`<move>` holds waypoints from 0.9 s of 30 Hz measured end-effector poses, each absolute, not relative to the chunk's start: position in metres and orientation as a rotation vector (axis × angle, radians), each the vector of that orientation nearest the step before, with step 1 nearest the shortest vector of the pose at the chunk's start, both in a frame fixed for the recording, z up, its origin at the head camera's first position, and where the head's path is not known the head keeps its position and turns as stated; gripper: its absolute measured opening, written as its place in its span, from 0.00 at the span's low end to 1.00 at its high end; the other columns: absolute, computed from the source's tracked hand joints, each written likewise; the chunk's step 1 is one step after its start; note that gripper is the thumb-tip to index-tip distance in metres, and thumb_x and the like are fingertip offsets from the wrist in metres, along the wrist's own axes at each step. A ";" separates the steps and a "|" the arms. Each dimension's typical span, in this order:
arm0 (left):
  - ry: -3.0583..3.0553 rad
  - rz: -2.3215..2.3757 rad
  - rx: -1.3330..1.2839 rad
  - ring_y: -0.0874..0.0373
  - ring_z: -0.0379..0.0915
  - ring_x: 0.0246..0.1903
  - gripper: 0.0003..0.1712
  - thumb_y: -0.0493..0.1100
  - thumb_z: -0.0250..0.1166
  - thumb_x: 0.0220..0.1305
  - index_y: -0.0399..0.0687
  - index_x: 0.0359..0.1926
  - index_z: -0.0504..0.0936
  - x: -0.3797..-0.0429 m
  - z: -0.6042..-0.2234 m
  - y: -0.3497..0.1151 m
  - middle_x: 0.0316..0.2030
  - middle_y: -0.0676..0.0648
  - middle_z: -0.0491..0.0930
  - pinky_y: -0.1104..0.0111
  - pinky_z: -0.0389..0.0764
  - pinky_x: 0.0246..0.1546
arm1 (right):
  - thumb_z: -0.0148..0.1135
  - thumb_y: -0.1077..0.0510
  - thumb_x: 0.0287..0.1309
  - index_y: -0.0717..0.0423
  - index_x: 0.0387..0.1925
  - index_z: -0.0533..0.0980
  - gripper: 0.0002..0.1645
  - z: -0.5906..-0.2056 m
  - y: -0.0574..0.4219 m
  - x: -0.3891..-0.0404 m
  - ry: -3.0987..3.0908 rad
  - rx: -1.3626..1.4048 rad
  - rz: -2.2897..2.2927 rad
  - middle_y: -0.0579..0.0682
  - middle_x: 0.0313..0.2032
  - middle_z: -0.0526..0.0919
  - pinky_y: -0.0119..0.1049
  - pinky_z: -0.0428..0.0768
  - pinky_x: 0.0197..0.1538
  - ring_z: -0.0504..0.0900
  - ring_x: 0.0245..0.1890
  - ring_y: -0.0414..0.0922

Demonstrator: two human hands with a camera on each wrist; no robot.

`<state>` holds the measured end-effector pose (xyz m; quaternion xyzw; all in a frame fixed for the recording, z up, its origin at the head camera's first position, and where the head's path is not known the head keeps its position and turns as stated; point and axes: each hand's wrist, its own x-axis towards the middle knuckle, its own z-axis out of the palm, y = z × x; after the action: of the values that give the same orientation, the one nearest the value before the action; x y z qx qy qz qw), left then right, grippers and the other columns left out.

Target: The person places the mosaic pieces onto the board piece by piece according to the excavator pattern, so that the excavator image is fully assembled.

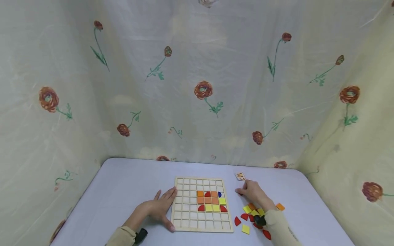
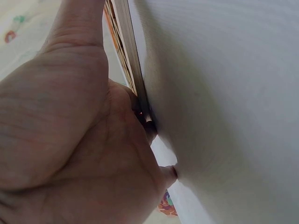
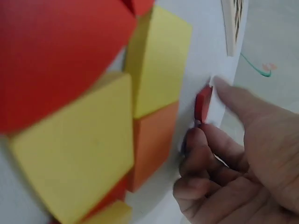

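Note:
My left hand (image 1: 161,206) lies spread along the left edge of a wooden grid board (image 1: 187,229), thumb near its lower left corner. In the left wrist view the palm (image 2: 70,130) faces the board's side edge (image 2: 135,60), fingers extended. Right of the board, my right hand (image 1: 255,193) is low over the table, close to a small printed card (image 1: 240,176). A small red piece (image 3: 202,103) is pinched between its thumb and fingers in the right wrist view; its full outline is partly hidden. Orange and yellow squares and red quarter-circles fill some of the board's cells, plus a blue piece (image 1: 220,194).
Loose pieces lie below my right forearm: a yellow square (image 1: 245,229), a red quarter-circle (image 1: 237,221), an orange square (image 1: 280,206) and several more, some overlapping. Flowered cloth (image 1: 184,102) hangs behind and at both sides of the white table (image 1: 132,177).

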<state>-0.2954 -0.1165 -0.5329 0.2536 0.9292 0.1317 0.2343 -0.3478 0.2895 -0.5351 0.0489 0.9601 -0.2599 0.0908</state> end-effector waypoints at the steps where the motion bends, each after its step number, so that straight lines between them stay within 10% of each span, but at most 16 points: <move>1: 2.548 0.364 0.697 0.47 0.29 0.76 0.81 0.75 0.71 0.34 0.41 0.76 0.35 -0.295 -0.534 -0.117 0.77 0.41 0.33 0.42 0.34 0.73 | 0.66 0.45 0.58 0.56 0.34 0.74 0.19 -0.535 0.290 -0.347 2.861 0.132 -0.770 0.50 0.27 0.75 0.32 0.70 0.29 0.73 0.28 0.45; 10: 2.531 0.364 0.698 0.48 0.27 0.76 0.82 0.77 0.70 0.34 0.42 0.76 0.34 -0.296 -0.535 -0.118 0.77 0.42 0.30 0.42 0.32 0.72 | 0.60 0.68 0.54 0.60 0.40 0.76 0.10 -0.522 0.299 -0.346 2.926 -0.188 -0.861 0.50 0.36 0.77 0.39 0.76 0.40 0.72 0.36 0.45; 27: 2.553 0.387 0.697 0.49 0.26 0.76 0.83 0.79 0.69 0.30 0.42 0.76 0.35 -0.299 -0.541 -0.120 0.77 0.42 0.31 0.43 0.31 0.73 | 0.72 0.60 0.51 0.55 0.37 0.79 0.12 -0.531 0.288 -0.340 2.849 -0.142 -0.816 0.49 0.30 0.75 0.33 0.74 0.34 0.72 0.31 0.44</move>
<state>-0.2986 -0.1196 -0.5412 0.2534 0.9286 0.1408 0.2315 -0.3397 0.2885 -0.5309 -0.0477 0.9566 -0.2740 0.0872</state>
